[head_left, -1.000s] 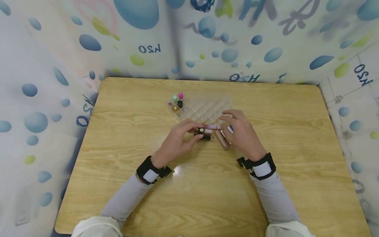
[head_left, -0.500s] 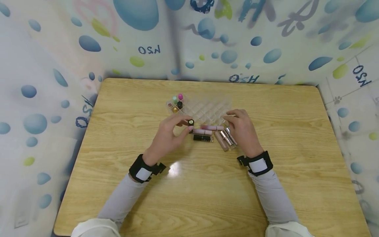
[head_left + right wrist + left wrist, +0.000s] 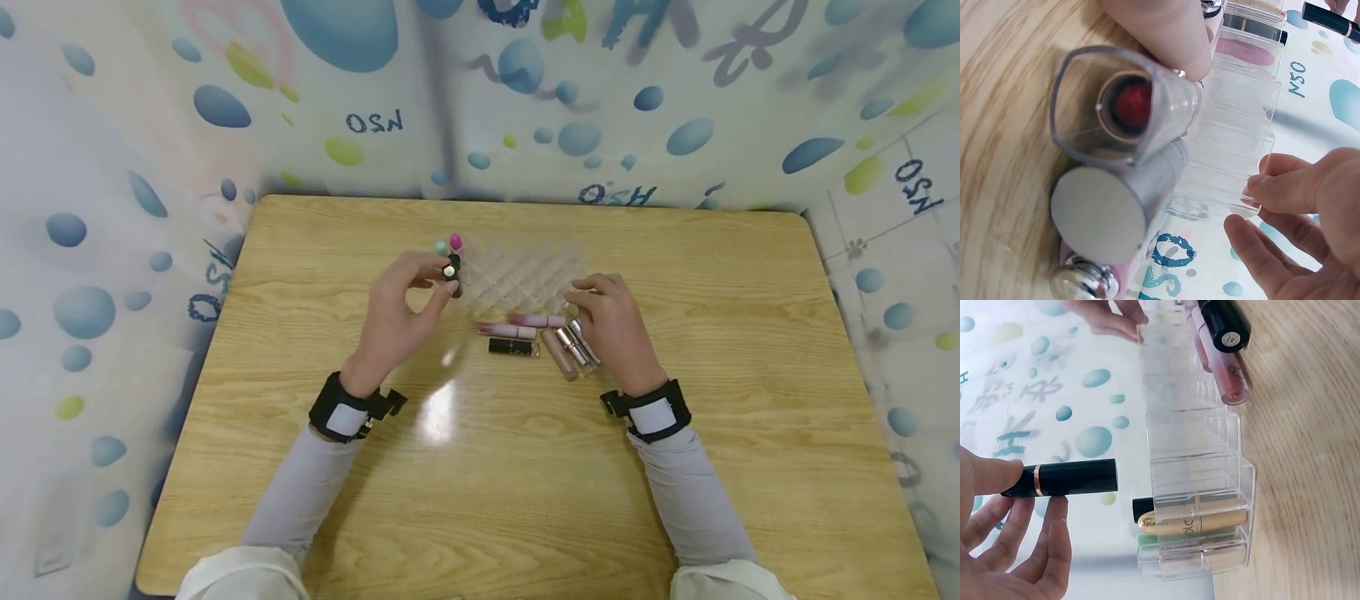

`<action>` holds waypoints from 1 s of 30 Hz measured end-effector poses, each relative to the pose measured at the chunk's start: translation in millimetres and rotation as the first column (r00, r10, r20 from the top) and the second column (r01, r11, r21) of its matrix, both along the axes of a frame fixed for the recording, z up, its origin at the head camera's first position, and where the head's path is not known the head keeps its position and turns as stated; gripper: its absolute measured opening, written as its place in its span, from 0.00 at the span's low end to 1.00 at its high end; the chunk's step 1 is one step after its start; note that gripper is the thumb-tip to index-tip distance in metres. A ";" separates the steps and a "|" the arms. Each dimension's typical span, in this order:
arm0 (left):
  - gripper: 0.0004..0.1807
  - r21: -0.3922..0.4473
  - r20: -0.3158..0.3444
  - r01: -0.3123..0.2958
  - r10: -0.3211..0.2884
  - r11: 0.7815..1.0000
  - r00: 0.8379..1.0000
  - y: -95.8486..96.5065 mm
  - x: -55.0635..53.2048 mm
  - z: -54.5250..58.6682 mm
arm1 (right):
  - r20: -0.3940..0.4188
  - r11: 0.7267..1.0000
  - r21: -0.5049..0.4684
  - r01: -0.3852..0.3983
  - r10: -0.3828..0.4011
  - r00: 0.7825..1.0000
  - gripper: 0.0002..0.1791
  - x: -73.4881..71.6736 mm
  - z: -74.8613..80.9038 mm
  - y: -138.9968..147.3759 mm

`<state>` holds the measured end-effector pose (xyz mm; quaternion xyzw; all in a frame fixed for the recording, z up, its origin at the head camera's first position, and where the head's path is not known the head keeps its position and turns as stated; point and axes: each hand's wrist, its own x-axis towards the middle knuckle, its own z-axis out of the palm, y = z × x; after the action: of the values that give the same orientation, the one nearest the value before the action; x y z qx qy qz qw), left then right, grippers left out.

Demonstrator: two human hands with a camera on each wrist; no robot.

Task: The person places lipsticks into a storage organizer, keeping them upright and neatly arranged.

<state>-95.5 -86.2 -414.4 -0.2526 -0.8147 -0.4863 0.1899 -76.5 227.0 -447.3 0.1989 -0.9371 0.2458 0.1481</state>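
Note:
My left hand [image 3: 397, 321] pinches a black lipstick [image 3: 1082, 477] with a thin gold band between thumb and fingertips. It holds the tube above the left end of a clear lipstick organizer [image 3: 525, 271]. In that end stand several tubes, among them a gold one [image 3: 1200, 517], one with a pink top [image 3: 455, 242] and a mint one [image 3: 441, 247]; the hand hides others in the head view. At the organizer's right front corner, my right hand [image 3: 618, 333] grips the rim with its fingertips, as the right wrist view shows up close.
In front of the organizer lie two pinkish lip gloss tubes [image 3: 507, 331] and a black tube [image 3: 512, 347]. A brownish tube [image 3: 559, 356] and shiny silver tubes [image 3: 574, 346] lie beside the right hand. The wooden table [image 3: 480, 500] meets a patterned wall behind.
The left hand has lifted the black lipstick from the loose tubes and carried it left and back to the organizer's filled end. The right hand has shifted only slightly.

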 end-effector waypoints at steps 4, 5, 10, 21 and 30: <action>0.13 0.015 0.009 -0.014 0.014 1.000 1.000 -1.7 -4.3 0.0 | 0.004 1.000 -0.007 0.000 0.000 1.000 0.12 -0.7 -0.8 0.0; 0.13 0.024 0.013 -0.014 0.013 1.000 1.000 -2.0 -5.2 -0.4 | 0.006 1.000 -0.009 0.001 -0.001 1.000 0.12 -0.8 -0.9 0.0; 0.14 0.028 0.015 -0.017 0.016 0.999 1.000 -1.9 -7.9 -2.6 | 0.018 1.000 -0.020 0.005 -0.005 1.000 0.12 -0.6 -1.3 0.5; 0.15 0.001 0.069 -0.040 0.040 0.999 0.997 6.7 1.6 12.5 | 0.028 0.999 -0.037 0.012 -0.011 1.000 0.12 -2.3 -2.2 0.8; 0.16 0.040 0.098 -0.038 0.034 0.998 0.995 3.6 -4.9 -10.1 | 0.032 0.999 -0.037 0.013 -0.011 0.999 0.12 -0.8 -2.0 0.4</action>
<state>-100.4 -82.6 -424.5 -0.2099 -0.8169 -0.5116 0.1641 -77.4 227.4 -449.2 0.1866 -0.9357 0.2656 0.1383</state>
